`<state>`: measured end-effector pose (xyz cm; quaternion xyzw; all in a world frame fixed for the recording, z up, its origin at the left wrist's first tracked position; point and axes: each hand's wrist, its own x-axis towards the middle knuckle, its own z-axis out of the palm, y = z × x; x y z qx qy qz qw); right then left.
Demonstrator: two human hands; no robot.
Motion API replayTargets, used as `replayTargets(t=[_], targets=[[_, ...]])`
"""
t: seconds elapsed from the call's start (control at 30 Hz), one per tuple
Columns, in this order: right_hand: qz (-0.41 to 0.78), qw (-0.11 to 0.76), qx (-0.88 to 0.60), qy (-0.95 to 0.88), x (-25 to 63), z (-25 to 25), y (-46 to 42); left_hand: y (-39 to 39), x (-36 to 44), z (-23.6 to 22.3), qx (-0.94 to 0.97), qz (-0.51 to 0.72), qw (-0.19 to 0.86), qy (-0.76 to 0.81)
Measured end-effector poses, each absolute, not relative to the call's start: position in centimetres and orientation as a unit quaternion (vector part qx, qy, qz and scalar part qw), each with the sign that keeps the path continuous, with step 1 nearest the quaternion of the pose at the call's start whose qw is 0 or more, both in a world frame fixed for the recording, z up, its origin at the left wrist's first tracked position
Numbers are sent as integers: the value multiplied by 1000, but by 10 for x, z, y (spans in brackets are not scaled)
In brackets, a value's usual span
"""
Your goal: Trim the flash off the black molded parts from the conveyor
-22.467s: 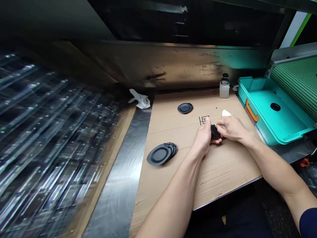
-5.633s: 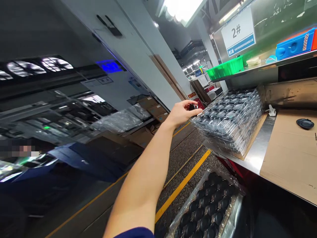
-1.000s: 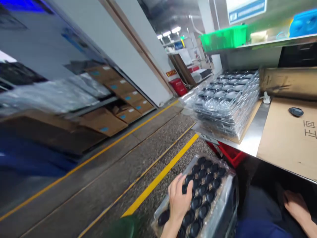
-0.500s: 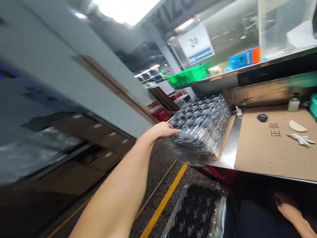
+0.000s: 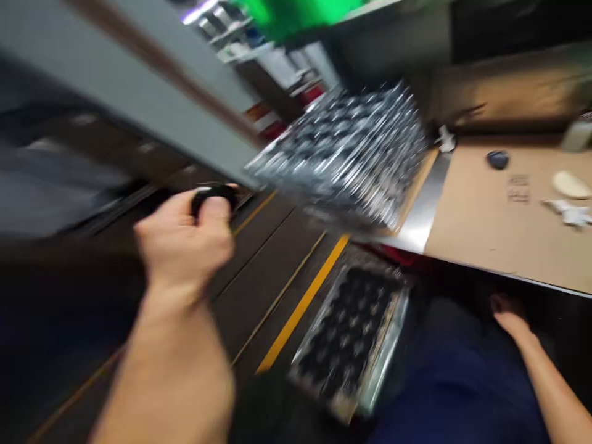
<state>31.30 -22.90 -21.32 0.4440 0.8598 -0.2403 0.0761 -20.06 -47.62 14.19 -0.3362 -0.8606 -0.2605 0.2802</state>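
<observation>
The left hand (image 5: 185, 237) is raised at left of centre in the frame, its thumb and fingers clamped on a black part (image 5: 213, 200); motion blur obscures the exact outline of the part. The part is well clear of the work surface, to the left of a stack of clear plastic trays (image 5: 342, 148) in the upper middle of the frame, and touches nothing visible but the hand. The right hand (image 5: 509, 313) is at the lower right, below the front edge of the table and in shadow; whether its fingers are apart or together cannot be told, and no item can be made out in it. At lower centre, below the stack, an open box (image 5: 382, 364) lined with clear film holds rows of dark round pieces (image 5: 346, 327). On the right, a cardboard sheet (image 5: 485, 228) lies beside a bare metal strip (image 5: 422, 213). Upon the sheet are a small dark dish-like piece (image 5: 497, 160), printed characters, too blurred to read, a pale rounded piece (image 5: 571, 184) and, just below that, a white glove-like item (image 5: 573, 214). A bottle (image 5: 576, 134) stands near the upper right edge of the frame. A crumpled white item (image 5: 446, 140) lies near the sheet's far left corner.
</observation>
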Motion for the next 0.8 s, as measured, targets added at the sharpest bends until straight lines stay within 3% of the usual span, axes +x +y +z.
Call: replayTargets(t=[0.1, 0.23, 0.4, 0.6, 0.8], targets=[[-202, 124, 397, 887, 305, -220, -209, -551, -170, 66, -277, -249, 154, -915], [-181, 160, 371, 897, 290, -226, -200, -661, -114, -77, -136, -140, -40, -980], [-133, 175, 354, 909, 285, -216, -205, -728, -13, -208, -61, -82, -139, -985], [-121, 183, 362, 906, 282, -214, -208, -740, 45, -276, -65, -41, -157, -985], [-103, 164, 352, 916, 289, -226, -206, -737, 51, -300, -68, -10, -170, -983]])
